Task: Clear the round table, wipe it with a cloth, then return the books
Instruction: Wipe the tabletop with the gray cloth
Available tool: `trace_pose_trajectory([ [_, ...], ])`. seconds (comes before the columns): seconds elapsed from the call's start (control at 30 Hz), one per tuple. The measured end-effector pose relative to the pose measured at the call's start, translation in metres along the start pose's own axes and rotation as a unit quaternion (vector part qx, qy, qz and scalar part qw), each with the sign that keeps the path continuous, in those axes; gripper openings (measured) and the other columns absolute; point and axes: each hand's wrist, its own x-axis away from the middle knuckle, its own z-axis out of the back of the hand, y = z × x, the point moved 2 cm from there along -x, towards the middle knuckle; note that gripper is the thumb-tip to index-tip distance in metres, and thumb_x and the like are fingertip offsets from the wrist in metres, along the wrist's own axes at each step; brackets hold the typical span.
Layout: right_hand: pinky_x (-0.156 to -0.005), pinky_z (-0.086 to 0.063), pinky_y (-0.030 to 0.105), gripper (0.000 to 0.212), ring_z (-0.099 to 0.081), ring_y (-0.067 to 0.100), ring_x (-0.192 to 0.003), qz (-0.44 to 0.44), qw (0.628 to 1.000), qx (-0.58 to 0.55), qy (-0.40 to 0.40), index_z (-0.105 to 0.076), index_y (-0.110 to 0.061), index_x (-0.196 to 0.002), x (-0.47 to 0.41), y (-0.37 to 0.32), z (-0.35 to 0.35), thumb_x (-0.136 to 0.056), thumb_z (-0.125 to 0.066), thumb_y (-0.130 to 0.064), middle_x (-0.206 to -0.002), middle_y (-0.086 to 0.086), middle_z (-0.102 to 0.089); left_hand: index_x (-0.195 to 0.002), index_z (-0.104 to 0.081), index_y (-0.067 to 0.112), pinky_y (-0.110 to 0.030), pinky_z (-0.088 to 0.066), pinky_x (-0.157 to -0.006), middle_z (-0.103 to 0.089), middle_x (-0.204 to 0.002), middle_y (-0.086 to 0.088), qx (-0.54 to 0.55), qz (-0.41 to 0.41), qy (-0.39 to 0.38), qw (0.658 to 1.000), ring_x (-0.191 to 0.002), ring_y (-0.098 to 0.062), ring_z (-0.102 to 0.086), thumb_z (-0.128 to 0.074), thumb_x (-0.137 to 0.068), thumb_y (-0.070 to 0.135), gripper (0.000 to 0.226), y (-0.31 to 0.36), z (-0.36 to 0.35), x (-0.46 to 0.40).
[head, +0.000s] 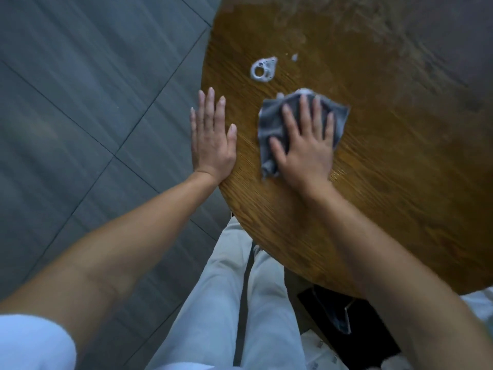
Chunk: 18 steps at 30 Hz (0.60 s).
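Observation:
The round wooden table (386, 166) fills the right side of the head view. On it lies a grey cloth (272, 116), and my right hand (306, 145) presses flat on top of it with fingers spread. My left hand (212, 137) rests flat on the table's left edge, fingers together, holding nothing. A white ring of foam (262, 69) and a smaller white blob (294, 57) sit on the wood just beyond the cloth. The far part of the tabletop looks wet and streaked. No books are in view.
Grey floor tiles (93, 102) lie to the left of the table. My legs in light trousers (226, 303) stand against the table's near edge. A dark object (338, 311) sits on the floor under the table at the lower right.

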Motion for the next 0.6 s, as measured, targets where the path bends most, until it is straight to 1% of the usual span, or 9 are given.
trace_pose_trajectory([
  [0.1,-0.130,-0.003,0.055,0.073,-0.001,0.030,-0.162,-0.074,0.997,-0.007,0.017,-0.018,-0.028,-0.166,-0.058,0.022,0.021,-0.104,-0.026,-0.064,-0.175,0.008,-0.005,-0.161,-0.028,0.008,-0.056,-0.007,-0.129,-0.015,-0.172,-0.015,-0.009,-0.003,-0.012,1.000,-0.160,-0.033,-0.008,-0.039,-0.107,0.033,0.061,0.001,0.000,0.000],
  [0.2,-0.129,-0.005,0.057,0.071,-0.004,0.031,-0.162,-0.112,0.993,-0.003,0.032,-0.017,-0.022,-0.166,-0.071,0.016,0.025,-0.106,-0.025,-0.057,-0.175,0.011,-0.008,-0.162,-0.027,0.009,-0.055,-0.007,-0.129,-0.014,-0.172,-0.015,-0.016,-0.004,-0.015,1.000,-0.160,-0.034,-0.008,-0.040,-0.106,0.037,0.064,0.000,-0.001,-0.001],
  [0.27,-0.128,-0.010,0.059,0.070,-0.009,0.034,-0.161,-0.102,0.994,0.009,0.043,-0.020,-0.017,-0.166,-0.048,-0.007,0.018,-0.106,-0.030,-0.052,-0.173,0.015,-0.013,-0.161,-0.028,0.008,-0.055,-0.008,-0.129,-0.015,-0.172,-0.017,-0.007,-0.008,-0.016,1.000,-0.160,-0.036,-0.009,-0.042,-0.106,0.036,0.064,-0.001,0.001,-0.001],
  [0.3,-0.128,-0.011,0.059,0.069,-0.010,0.035,-0.161,-0.079,0.996,0.014,0.038,-0.021,-0.015,-0.166,-0.029,-0.018,0.012,-0.107,-0.031,-0.051,-0.173,0.016,-0.014,-0.161,-0.029,0.008,-0.055,-0.010,-0.129,-0.016,-0.171,-0.018,-0.001,-0.009,-0.015,1.000,-0.159,-0.036,-0.009,-0.044,-0.105,0.035,0.064,-0.001,0.001,-0.001],
  [0.4,-0.128,-0.012,0.059,0.069,-0.008,0.033,-0.161,0.001,1.000,0.007,-0.011,-0.020,-0.014,-0.166,0.041,-0.036,-0.005,-0.108,-0.037,-0.048,-0.173,0.015,-0.012,-0.160,-0.030,0.005,-0.054,-0.013,-0.128,-0.016,-0.171,-0.019,0.003,-0.008,-0.018,1.000,-0.159,-0.037,-0.010,-0.047,-0.105,0.033,0.064,0.001,0.002,-0.001],
  [0.47,-0.128,-0.012,0.059,0.071,-0.008,0.033,-0.161,0.022,0.999,0.013,-0.027,-0.021,-0.017,-0.166,0.065,-0.030,-0.009,-0.106,-0.041,-0.051,-0.174,0.013,-0.011,-0.160,-0.028,0.004,-0.054,-0.014,-0.128,-0.016,-0.171,-0.019,0.007,-0.009,-0.024,1.000,-0.159,-0.037,-0.009,-0.047,-0.105,0.033,0.065,0.000,0.000,-0.001],
  [0.53,-0.129,-0.007,0.056,0.074,-0.005,0.032,-0.162,0.025,0.999,0.026,-0.036,-0.018,-0.021,-0.167,0.043,-0.014,-0.006,-0.104,-0.036,-0.057,-0.175,0.012,-0.007,-0.161,-0.027,0.003,-0.053,-0.014,-0.128,-0.015,-0.171,-0.019,0.008,-0.011,-0.025,1.000,-0.159,-0.037,-0.009,-0.046,-0.106,0.033,0.065,0.000,-0.001,-0.001],
  [0.6,-0.130,-0.004,0.055,0.074,-0.005,0.033,-0.162,-0.019,0.999,0.028,-0.012,-0.018,-0.022,-0.166,-0.007,0.000,0.004,-0.104,-0.031,-0.058,-0.175,0.011,-0.007,-0.162,-0.024,0.003,-0.053,-0.013,-0.129,-0.013,-0.171,-0.019,0.007,-0.010,-0.026,1.000,-0.160,-0.036,-0.007,-0.043,-0.108,0.033,0.064,0.000,0.000,0.000],
])
